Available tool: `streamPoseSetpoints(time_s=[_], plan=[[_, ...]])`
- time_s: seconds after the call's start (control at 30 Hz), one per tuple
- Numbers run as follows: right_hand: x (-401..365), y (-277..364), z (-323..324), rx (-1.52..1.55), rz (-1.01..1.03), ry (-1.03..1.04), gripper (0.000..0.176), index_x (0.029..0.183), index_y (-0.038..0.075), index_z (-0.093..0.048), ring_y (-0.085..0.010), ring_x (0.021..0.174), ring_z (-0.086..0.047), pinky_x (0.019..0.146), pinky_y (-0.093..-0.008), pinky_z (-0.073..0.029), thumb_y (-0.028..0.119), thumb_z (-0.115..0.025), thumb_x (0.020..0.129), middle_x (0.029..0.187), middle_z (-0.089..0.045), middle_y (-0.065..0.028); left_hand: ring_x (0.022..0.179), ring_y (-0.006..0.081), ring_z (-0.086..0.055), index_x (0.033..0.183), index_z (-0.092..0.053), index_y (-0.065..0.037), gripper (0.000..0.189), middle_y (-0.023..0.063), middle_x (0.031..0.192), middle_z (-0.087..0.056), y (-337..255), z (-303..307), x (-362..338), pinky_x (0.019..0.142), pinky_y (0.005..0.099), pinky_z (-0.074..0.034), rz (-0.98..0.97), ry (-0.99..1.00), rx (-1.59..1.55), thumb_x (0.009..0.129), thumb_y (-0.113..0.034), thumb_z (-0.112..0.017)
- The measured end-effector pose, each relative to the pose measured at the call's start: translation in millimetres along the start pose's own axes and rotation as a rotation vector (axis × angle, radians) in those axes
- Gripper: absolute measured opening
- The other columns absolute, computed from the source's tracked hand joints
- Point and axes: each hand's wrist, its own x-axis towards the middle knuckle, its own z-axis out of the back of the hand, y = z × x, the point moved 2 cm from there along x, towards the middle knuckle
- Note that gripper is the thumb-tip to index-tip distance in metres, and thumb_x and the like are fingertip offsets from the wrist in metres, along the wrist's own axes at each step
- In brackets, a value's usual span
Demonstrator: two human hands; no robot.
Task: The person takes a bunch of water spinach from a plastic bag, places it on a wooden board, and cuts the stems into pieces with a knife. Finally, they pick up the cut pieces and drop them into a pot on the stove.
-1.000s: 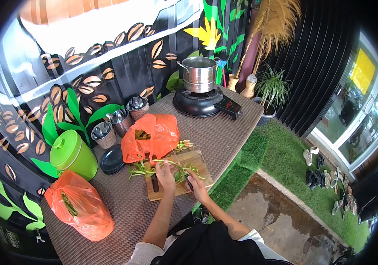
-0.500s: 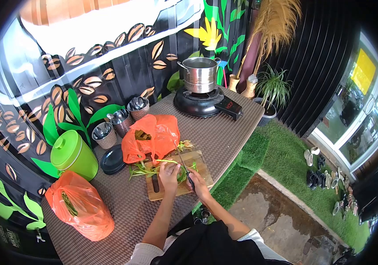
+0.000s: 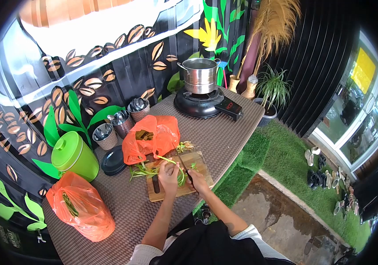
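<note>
My left hand (image 3: 168,177) is closed round leafy green stems (image 3: 166,159) above a wooden cutting board (image 3: 202,170). In my right hand (image 3: 198,183) is a knife (image 3: 182,160), its blade pointing away from me beside the stems. Cut greens (image 3: 181,178) lie on the board between my hands, and more leafy greens (image 3: 140,171) spread past its left edge. Trimmed root ends (image 3: 185,146) sit just beyond the board. An open orange plastic bag (image 3: 166,132) stands behind it. My fingers partly hide the stems and the knife handle.
A second orange bag (image 3: 85,212) and a green lidded bin (image 3: 75,154) stand at left. Dark plates (image 3: 113,160) and cutlery cups (image 3: 105,136) line the wall side. At the far end, a steel pot (image 3: 199,79) sits on a portable stove (image 3: 198,104). The table's right edge (image 3: 237,154) is close to the board.
The stem tip in my left hand has shifted slightly up and left. My right hand and the knife have moved only a little.
</note>
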Motion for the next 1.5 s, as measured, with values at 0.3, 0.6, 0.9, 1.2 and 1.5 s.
streamPoseSetpoints(time_s=[0.3,0.6,0.9,1.2,1.5], plan=[[-1.0,8.8,20.8,-0.101,-0.040,0.019,0.022,0.092,0.008,-0.051,-0.0082,0.046,-0.038,0.041,-0.0249,-0.030,0.026,-0.042,0.099,0.060,-0.043,-0.0003,0.079,0.0182,-0.066,0.106,-0.053,0.005,0.031,0.0137,0.092,-0.065,17.8,14.6,8.5,0.065,0.0278,-0.057,0.226,0.034,-0.049,0.082,-0.001,-0.071],[-47.1,44.8,22.1,-0.325,0.323,0.312,0.026,0.113,0.002,-0.057,-0.0061,0.060,-0.044,0.054,-0.0227,-0.036,0.019,-0.048,0.096,0.065,-0.048,0.0004,0.076,0.0178,-0.066,0.104,-0.058,0.010,0.035,0.0147,0.092,-0.065,57.8,35.9,15.0,0.064,0.0268,-0.057,0.457,0.093,-0.097,0.077,-0.003,-0.076],[-49.8,37.7,32.1,-0.573,0.314,0.301,0.036,0.126,0.011,-0.058,-0.0096,0.059,-0.048,0.060,-0.0265,-0.041,0.022,-0.050,0.093,0.062,-0.049,-0.0013,0.070,0.0137,-0.065,0.102,-0.063,0.007,0.028,0.0111,0.087,-0.068,40.2,26.5,13.5,0.058,0.0238,-0.052,0.388,0.181,0.123,0.081,-0.007,-0.074],[-45.1,34.5,40.7,-0.549,0.290,0.330,0.041,0.136,0.016,-0.050,-0.0125,0.064,-0.055,0.062,-0.0276,-0.043,0.024,-0.050,0.095,0.067,-0.055,-0.0037,0.072,0.0120,-0.063,0.103,-0.065,0.005,0.029,0.0070,0.085,-0.069,41.7,22.4,11.2,0.061,0.0244,-0.050,0.377,0.216,-0.015,0.079,-0.007,-0.076],[-47.0,33.1,32.7,-0.859,0.416,0.028,0.069,0.149,0.028,-0.020,-0.0390,0.097,-0.063,0.085,-0.0420,-0.046,0.036,-0.056,0.091,0.100,-0.069,-0.0170,0.074,0.0122,-0.062,0.097,-0.066,0.003,0.025,0.0061,0.087,-0.067,43.3,16.5,9.0,0.064,0.0249,-0.049,0.528,0.213,-0.079,0.080,-0.011,-0.076]])
